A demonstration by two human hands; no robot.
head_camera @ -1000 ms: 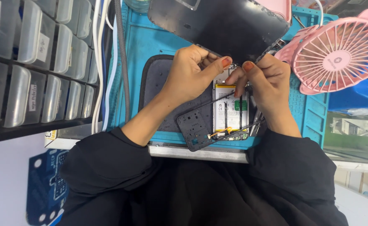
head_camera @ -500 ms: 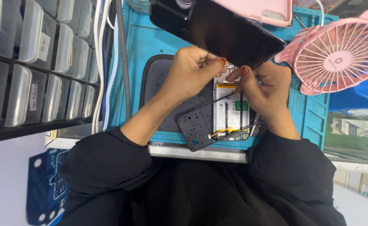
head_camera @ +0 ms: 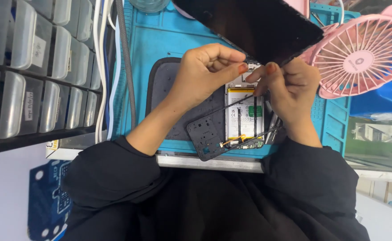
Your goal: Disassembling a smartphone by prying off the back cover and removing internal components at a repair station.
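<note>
An opened phone body (head_camera: 245,117) with a white battery lies on a dark grey pad (head_camera: 169,102). A black screen panel (head_camera: 254,24) stands raised over the phone's far end, tilted toward the camera. My left hand (head_camera: 205,73) pinches thumb and forefinger at the panel's lower edge, right above the phone's top. My right hand (head_camera: 289,89) pinches the same edge from the other side, fingertips almost touching the left ones. What sits between the fingertips is hidden. A dark perforated frame plate (head_camera: 205,137) leans on the phone's near left corner.
A blue work mat (head_camera: 160,40) lies under the pad. Grey parts drawers (head_camera: 40,71) fill the left, with white and grey cables (head_camera: 111,67) beside them. A pink desk fan (head_camera: 361,56) stands at the right. Metal tweezers (head_camera: 272,127) lie beside the phone.
The black screen panel has swung nearer the camera and now looks larger. Both hands stay pinched at the phone's top edge.
</note>
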